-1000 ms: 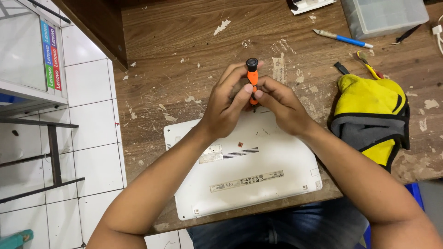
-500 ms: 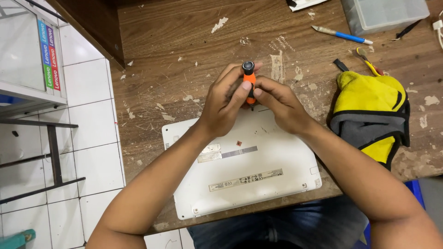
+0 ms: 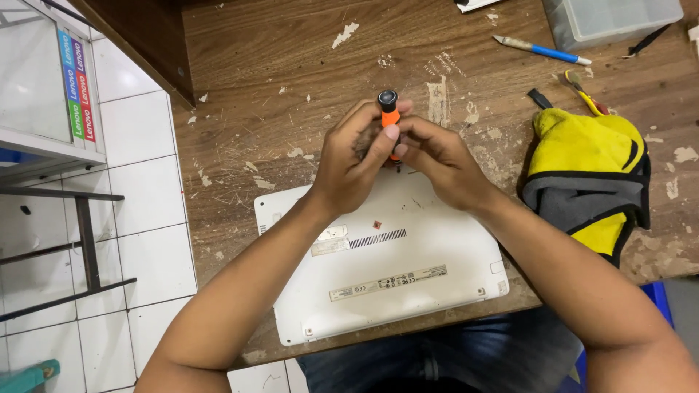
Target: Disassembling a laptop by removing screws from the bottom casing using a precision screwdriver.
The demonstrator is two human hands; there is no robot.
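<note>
The left hand (image 3: 349, 164) wraps around the orange screwdriver (image 3: 390, 116). Its thumb and fingers pinch the handle tight, just under the black cap. The right hand (image 3: 437, 164) meets it from the other side, and its fingertips pinch the same handle lower down. So both hands hold one tool, and the tool stands almost straight up between them. The tip points down at the far edge of the white laptop (image 3: 386, 255), which lies bottom side up on the wooden desk (image 3: 277, 87), right under and near the hands. I cannot see if the tip sits in a screw, because the fingers hide it.

To the right of the grip lies a yellow cloth (image 3: 590, 175). Past it, farther away, are a blue pen (image 3: 542, 51) and a clear plastic box (image 3: 611, 18).

What could go wrong? If the tool leans, I think the tip could slip out and scratch the white shell. If a tiny screw comes loose, it could roll among the paint chips on the desk and be hard to find.
</note>
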